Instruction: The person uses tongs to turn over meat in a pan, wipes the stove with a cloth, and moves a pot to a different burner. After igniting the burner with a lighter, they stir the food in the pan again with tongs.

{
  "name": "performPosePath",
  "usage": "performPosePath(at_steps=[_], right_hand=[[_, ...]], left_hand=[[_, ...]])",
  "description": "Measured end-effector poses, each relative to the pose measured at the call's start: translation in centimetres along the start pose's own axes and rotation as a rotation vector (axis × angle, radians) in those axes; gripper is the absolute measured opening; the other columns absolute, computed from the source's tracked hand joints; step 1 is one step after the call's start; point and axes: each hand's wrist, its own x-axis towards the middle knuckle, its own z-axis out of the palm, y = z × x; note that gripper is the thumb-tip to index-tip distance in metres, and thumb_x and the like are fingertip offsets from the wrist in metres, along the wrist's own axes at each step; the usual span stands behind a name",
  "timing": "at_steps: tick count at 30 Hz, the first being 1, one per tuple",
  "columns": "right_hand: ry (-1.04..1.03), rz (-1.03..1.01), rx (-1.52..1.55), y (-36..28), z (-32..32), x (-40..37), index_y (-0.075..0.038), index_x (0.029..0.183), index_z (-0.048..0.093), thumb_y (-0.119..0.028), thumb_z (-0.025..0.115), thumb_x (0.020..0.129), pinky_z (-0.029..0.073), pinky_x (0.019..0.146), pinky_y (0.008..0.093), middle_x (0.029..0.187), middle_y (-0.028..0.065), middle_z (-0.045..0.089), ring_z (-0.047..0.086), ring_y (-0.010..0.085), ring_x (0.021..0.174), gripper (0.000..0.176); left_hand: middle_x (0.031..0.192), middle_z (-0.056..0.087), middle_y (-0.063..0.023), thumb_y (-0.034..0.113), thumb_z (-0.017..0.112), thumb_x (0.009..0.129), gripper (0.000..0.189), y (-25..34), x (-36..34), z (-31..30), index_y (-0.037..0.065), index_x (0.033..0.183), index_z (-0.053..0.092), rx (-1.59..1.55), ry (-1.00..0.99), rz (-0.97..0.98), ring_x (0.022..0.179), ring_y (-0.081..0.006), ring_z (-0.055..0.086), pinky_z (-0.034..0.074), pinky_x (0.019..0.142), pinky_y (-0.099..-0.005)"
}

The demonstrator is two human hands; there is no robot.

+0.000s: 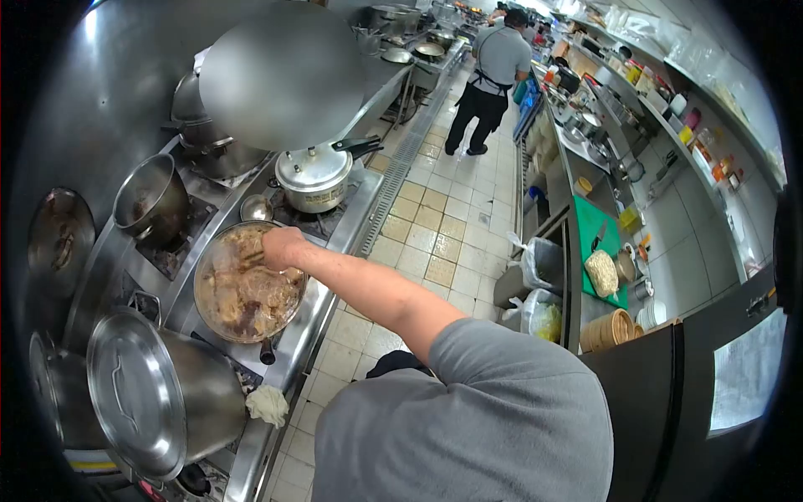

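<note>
A: Where left hand (282, 248) curls shut on thin dark utensil (253, 258), what's beneath?
B: Directly under: wide round steel pan (196, 281) of brown stew (242, 303). Likely heavy, hot, sloshy; grip dark stub handle (266, 352), rim nearest forearm.

single head view, forward and down

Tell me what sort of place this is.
Most likely a commercial restaurant kitchen: a long stainless range carrying a pressure cooker, a large stockpot and a wide pan of food, plus a green cutting board across the tiled aisle.
</note>
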Motion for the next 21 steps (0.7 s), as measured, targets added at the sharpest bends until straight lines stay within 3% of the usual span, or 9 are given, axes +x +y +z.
performPosePath(at_steps=[3,10,18,21], right_hand=[[0.030,0.051,0.077,0.2,1.1,1.3,-0.005,0.096,0.077,-0.019,0.068,0.074,0.058,0.078,0.0412,0.103,0.0157,0.074,0.072,0.0304,0.098,0.027],[-0.059,0.027,-0.094,-1.1,1.5,2.7,-0.006,0.103,0.076,-0.018,0.069,0.077,0.058,0.080,0.0397,0.107,0.0139,0.074,0.071,0.0275,0.102,0.030],[0.117,-0.026,-0.121,-1.8,1.9,2.7,-0.006,0.097,0.077,-0.018,0.066,0.079,0.058,0.077,0.0405,0.103,0.0145,0.074,0.072,0.0284,0.098,0.024],[0.095,-0.004,-0.109,-2.7,1.3,1.5,-0.006,0.096,0.077,-0.018,0.063,0.081,0.058,0.077,0.0413,0.101,0.0146,0.075,0.073,0.0292,0.096,0.023]], left_hand=[[0.088,0.065,-0.0156,0.029,0.048,0.096,0.029,0.4,0.2,-0.2,0.006,0.091,0.064,-0.018,-0.019,-0.012,0.080,-0.0286,0.065,0.051,0.069,-0.0445],[0.086,0.064,-0.0149,0.030,0.048,0.096,0.030,0.9,0.7,-1.6,0.006,0.090,0.064,-0.022,-0.027,-0.037,0.079,-0.0278,0.064,0.050,0.068,-0.0438],[0.085,0.064,-0.0142,0.031,0.047,0.096,0.031,-0.3,0.3,-0.4,0.006,0.090,0.063,-0.037,-0.026,-0.045,0.077,-0.0269,0.064,0.050,0.067,-0.0429],[0.084,0.063,-0.0139,0.032,0.047,0.097,0.031,-2.1,-0.3,0.1,0.006,0.089,0.063,-0.006,-0.021,-0.007,0.076,-0.0265,0.063,0.050,0.067,-0.0426]])
